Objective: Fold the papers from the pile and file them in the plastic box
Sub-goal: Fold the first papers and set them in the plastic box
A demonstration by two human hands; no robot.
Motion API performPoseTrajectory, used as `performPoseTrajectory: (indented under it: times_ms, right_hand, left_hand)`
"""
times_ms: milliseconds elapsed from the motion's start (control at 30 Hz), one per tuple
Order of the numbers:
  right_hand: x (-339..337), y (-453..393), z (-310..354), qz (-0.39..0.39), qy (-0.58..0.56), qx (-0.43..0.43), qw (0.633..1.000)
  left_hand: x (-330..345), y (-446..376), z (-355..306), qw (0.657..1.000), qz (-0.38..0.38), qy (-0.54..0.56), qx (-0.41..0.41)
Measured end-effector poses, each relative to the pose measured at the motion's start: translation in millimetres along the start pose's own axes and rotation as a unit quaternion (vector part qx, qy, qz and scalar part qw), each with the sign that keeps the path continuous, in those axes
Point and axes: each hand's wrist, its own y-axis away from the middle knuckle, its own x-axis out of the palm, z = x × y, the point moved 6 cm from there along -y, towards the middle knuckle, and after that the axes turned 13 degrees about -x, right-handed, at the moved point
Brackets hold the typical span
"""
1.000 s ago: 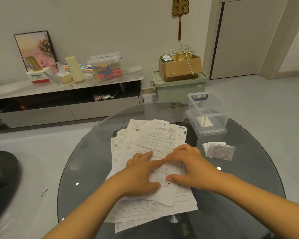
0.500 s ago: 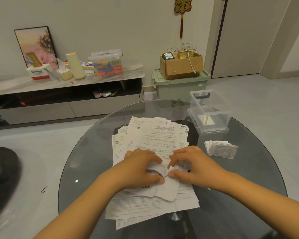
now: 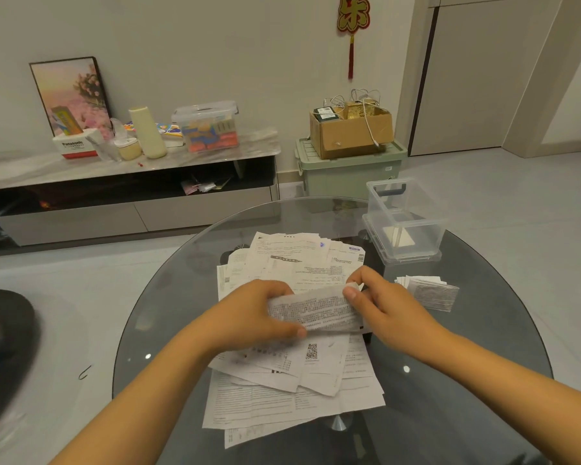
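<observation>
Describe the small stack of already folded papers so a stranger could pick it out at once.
Start at the round glass table, then find the clear plastic box near its far right edge. Just nearer than that box, right of the right hand, lies the folded stack. Unlike the big loose pile of flat sheets, it is small, compact and sits alone.
</observation>
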Motion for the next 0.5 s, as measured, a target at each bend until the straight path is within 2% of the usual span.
performPoseTrajectory:
  times_ms: [234, 367, 500]
  right_hand:
    - [-6, -8, -6, -0.076, -0.023, 0.042, 0.996]
    - [0, -10, -10, -0.069, -0.079, 0.045, 0.994]
    - [7, -11, -16, -0.049, -0.057, 0.035, 0.997]
  left_hand:
    - [-5, -14, 9, 0.992, -0.103, 0.072, 0.001]
    - [-3, -21, 9, 0.981, -0.136, 0.137, 0.000]
    - [7, -30, 9, 0.983, -0.139, 0.115, -0.007]
